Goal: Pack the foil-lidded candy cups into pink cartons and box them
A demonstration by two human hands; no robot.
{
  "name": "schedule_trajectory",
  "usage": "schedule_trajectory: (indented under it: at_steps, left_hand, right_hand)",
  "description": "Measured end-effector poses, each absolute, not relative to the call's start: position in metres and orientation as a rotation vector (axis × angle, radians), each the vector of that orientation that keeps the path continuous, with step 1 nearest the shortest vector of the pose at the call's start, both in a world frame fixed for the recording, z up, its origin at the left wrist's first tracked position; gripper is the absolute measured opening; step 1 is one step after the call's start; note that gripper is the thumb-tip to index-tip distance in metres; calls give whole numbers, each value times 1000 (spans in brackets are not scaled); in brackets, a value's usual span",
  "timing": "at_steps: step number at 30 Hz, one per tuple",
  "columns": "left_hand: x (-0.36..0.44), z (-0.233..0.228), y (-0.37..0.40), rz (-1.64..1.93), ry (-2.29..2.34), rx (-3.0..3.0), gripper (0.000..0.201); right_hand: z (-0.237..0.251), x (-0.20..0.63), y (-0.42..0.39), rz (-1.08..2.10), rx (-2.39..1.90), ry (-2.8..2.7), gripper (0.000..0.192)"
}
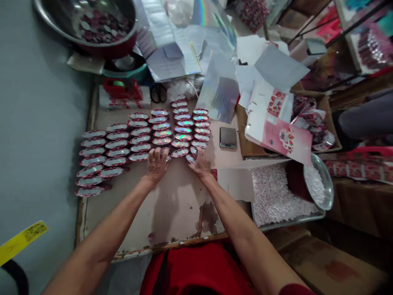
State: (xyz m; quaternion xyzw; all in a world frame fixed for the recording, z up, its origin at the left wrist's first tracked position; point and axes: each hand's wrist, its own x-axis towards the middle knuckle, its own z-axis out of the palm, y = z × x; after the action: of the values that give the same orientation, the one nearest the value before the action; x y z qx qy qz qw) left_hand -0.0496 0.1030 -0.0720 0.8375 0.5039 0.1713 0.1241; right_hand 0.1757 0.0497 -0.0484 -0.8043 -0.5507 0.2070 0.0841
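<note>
Several rows of small red-and-white pouches point(140, 139) with oval silvery tops stand upright on the worktable point(138, 221). My left hand point(156, 165) is at the near edge of the rows, its fingers curled over a pouch point(166, 157) that they partly cover. To the right, my right hand point(201, 164) has its thumb and fingers closed about another pouch point(190, 158) at the near end of the rightmost column. Between the two hands stands one more pouch point(180, 153), slightly tilted. What lies under my fingers is partly hidden.
A small scale point(228, 137) sits right of the rows. Beyond it are a carton with sheets point(273, 110) and a tray of small pink-white pieces point(270, 196) with a tipped metal bowl point(327, 184). A large bowl point(130, 35), tape dispenser point(123, 89) and scissors point(159, 93) are at the back.
</note>
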Motion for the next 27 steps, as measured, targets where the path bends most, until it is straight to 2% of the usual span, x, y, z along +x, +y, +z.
schedule_trajectory:
  at_steps: [5,8,11,15,19,21,23,27]
  left_hand:
    - [-43,-59,110,334,1579,2429,66]
    - [-42,-53,119,197,1464,2467,64]
    - [-46,-48,128,39,1349,2527,62]
    - [-47,-30,118,-6,1477,2537,66]
    - [-1,24,51,433,1569,2455,72]
    - [49,54,4,647,1331,2396,68]
    - [107,71,-37,710,1036,2369,66]
    - [196,53,-65,531,785,2512,67]
  right_hand:
    - [7,181,-11,664,-2230,-1893,69]
    - [48,216,-80,582,-2171,-1905,58]
    - [68,283,-128,472,-2338,-1845,54]
    - [44,363,-126,481,-2382,-2012,53]
    - [6,388,-101,472,-2366,-2147,47]
    - [-5,389,-98,433,-2385,-2153,45]
    - [-11,390,-101,389,-2378,-2170,42]
    - [-15,398,-108,336,-2302,-2226,29]
